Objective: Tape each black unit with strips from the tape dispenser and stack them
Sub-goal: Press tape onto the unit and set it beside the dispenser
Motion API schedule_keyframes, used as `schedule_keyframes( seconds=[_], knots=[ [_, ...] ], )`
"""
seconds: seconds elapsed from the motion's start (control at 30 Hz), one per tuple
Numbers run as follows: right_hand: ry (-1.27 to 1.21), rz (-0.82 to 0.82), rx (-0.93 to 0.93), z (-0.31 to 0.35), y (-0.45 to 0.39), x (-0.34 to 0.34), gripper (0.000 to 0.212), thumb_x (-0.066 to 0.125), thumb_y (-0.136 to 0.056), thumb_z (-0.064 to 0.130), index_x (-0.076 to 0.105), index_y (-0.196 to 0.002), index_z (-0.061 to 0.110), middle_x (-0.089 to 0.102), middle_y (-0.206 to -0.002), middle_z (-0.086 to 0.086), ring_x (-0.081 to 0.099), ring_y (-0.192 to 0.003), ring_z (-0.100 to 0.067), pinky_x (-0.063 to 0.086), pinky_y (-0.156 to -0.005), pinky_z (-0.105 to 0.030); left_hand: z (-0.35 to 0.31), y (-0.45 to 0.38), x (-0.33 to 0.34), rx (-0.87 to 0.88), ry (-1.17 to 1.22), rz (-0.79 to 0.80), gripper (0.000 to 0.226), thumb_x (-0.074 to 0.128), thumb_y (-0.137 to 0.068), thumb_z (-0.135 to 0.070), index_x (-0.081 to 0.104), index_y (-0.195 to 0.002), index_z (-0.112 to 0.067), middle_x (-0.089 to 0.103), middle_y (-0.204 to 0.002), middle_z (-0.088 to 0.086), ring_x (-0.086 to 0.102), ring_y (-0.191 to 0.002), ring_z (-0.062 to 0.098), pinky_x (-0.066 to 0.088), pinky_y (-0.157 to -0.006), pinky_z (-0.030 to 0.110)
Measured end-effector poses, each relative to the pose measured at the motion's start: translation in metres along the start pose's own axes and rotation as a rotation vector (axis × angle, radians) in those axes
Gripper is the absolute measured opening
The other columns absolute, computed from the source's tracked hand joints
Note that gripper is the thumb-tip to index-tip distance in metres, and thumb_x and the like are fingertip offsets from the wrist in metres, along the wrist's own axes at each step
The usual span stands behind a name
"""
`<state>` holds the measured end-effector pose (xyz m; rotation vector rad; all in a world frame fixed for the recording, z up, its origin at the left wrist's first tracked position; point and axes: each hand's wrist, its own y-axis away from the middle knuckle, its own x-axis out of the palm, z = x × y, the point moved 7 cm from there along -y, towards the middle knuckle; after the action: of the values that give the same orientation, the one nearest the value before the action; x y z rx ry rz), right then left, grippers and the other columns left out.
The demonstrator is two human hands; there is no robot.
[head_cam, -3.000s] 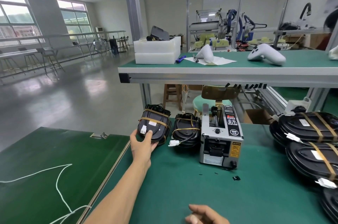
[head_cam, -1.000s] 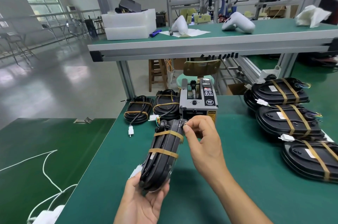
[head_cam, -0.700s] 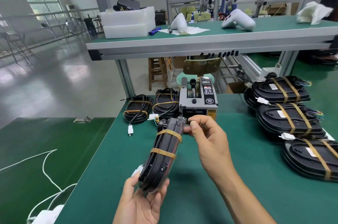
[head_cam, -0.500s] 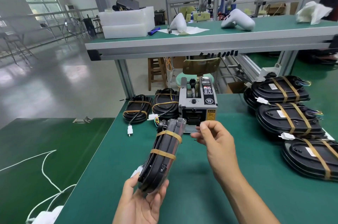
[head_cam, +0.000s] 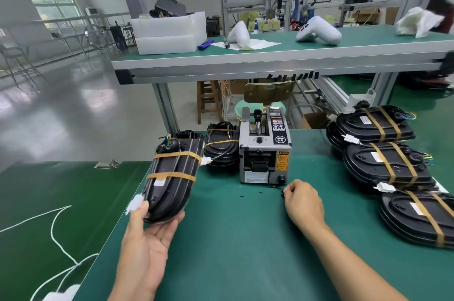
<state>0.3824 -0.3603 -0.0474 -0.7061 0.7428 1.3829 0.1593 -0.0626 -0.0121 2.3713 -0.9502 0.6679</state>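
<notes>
My left hand (head_cam: 147, 239) grips the near end of a black unit (head_cam: 172, 178) and holds it tilted above the green table's (head_cam: 233, 239) left part. Two brown tape strips wrap this unit, and a white connector (head_cam: 134, 203) lies by my thumb. The grey tape dispenser (head_cam: 265, 151) stands behind the middle of the table. My right hand (head_cam: 301, 202) rests on the table just in front and right of the dispenser. Its fingers are curled and pinch a small black bit (head_cam: 282, 194). Another taped unit (head_cam: 221, 148) lies left of the dispenser.
Taped black units overlap in a row at the right: far (head_cam: 373, 126), middle (head_cam: 385, 165), near (head_cam: 417, 217). Small black bits (head_cam: 260, 192) dot the table before the dispenser. A raised shelf (head_cam: 270, 60) carries white foam boxes and white controllers. White cord (head_cam: 56, 222) lies on the lower left table.
My right hand left the top of the held unit and dropped to the table right of the dispenser front. My left hand swung the unit left and flatter.
</notes>
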Motion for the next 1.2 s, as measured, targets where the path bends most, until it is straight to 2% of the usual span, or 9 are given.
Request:
schedule_keyframes(
  seconds=[0.13,0.23,0.37,0.5,0.73,0.93,1.07,1.13,1.2],
  knots=[
    [0.174,-0.018,-0.021,0.007,-0.001,0.004,0.020,0.048,-0.103,0.021,0.067,-0.106,0.014,0.064,-0.109,-0.008,0.063,-0.101,-0.035,0.044,-0.073,-0.034,-0.011,-0.017,0.002,0.073,0.013,-0.035,0.047,0.057,-0.108,-0.030,0.056,-0.143,0.000,0.073,-0.120,0.031,0.081,-0.087,0.033,0.066,-0.068,0.025],
    [0.152,-0.032,0.001,0.007,-0.002,0.005,0.018,0.052,-0.101,0.019,0.067,-0.107,0.015,0.063,-0.109,-0.008,0.063,-0.099,-0.036,0.044,-0.072,-0.034,-0.020,-0.029,0.005,0.125,0.022,-0.086,0.040,0.059,-0.107,-0.028,0.057,-0.139,-0.004,0.072,-0.120,0.031,0.081,-0.084,0.033,0.066,-0.067,0.026],
    [0.072,-0.050,0.018,0.002,-0.002,0.004,0.012,0.058,-0.098,0.020,0.066,-0.107,0.020,0.064,-0.109,-0.007,0.062,-0.098,-0.036,0.039,-0.072,-0.034,-0.034,-0.052,0.013,0.178,0.032,-0.144,0.022,0.063,-0.106,-0.023,0.059,-0.122,-0.010,0.074,-0.116,0.027,0.081,-0.084,0.034,0.067,-0.069,0.032],
    [-0.116,-0.127,-0.020,-0.007,0.004,0.003,0.006,0.065,-0.096,0.019,0.071,-0.096,0.019,0.069,-0.100,-0.005,0.064,-0.096,-0.034,0.043,-0.075,-0.037,-0.041,-0.087,0.027,0.186,-0.026,-0.191,0.038,0.067,-0.103,-0.018,0.054,-0.135,-0.001,0.074,-0.121,0.024,0.080,-0.094,0.035,0.068,-0.079,0.043],
    [-0.385,-0.228,-0.039,-0.021,0.007,-0.002,0.012,0.068,-0.097,0.016,0.072,-0.086,0.015,0.068,-0.083,-0.004,0.064,-0.082,-0.028,0.045,-0.077,-0.038,-0.033,-0.144,0.052,0.139,-0.142,-0.254,0.048,0.072,-0.098,-0.013,0.051,-0.140,0.000,0.070,-0.126,0.024,0.077,-0.100,0.039,0.065,-0.090,0.051],
    [-0.565,-0.220,0.004,-0.028,0.007,-0.005,0.027,0.075,-0.093,0.030,0.064,-0.071,0.019,0.066,-0.069,0.003,0.061,-0.071,-0.012,0.044,-0.065,-0.031,-0.018,-0.170,0.058,0.127,-0.230,-0.289,0.051,0.075,-0.094,-0.015,0.054,-0.138,0.001,0.069,-0.126,0.022,0.077,-0.100,0.037,0.068,-0.076,0.043],
    [-0.572,-0.235,0.032,-0.033,0.008,-0.004,0.049,0.055,-0.104,0.042,0.053,-0.067,0.009,0.054,-0.059,-0.001,0.050,-0.063,-0.024,0.043,-0.064,-0.037,-0.010,-0.177,0.059,0.116,-0.268,-0.291,0.053,0.077,-0.093,-0.018,0.055,-0.138,0.000,0.070,-0.125,0.021,0.078,-0.095,0.038,0.068,-0.065,0.037],
    [-0.576,-0.252,0.044,-0.034,0.006,-0.004,0.042,0.053,-0.105,0.036,0.056,-0.071,0.012,0.060,-0.065,-0.003,0.056,-0.068,-0.023,0.042,-0.066,-0.041,-0.006,-0.181,0.059,0.107,-0.270,-0.290,0.053,0.078,-0.093,-0.018,0.055,-0.137,-0.001,0.069,-0.127,0.021,0.078,-0.096,0.038,0.068,-0.065,0.037],
    [-0.606,-0.265,0.063,-0.035,0.006,-0.003,0.024,0.056,-0.102,0.029,0.062,-0.080,0.021,0.066,-0.074,0.002,0.060,-0.074,-0.015,0.041,-0.070,-0.037,-0.003,-0.185,0.059,0.109,-0.268,-0.289,0.053,0.079,-0.093,-0.018,0.055,-0.138,-0.002,0.069,-0.128,0.020,0.077,-0.100,0.038,0.068,-0.065,0.037]
  ],
)
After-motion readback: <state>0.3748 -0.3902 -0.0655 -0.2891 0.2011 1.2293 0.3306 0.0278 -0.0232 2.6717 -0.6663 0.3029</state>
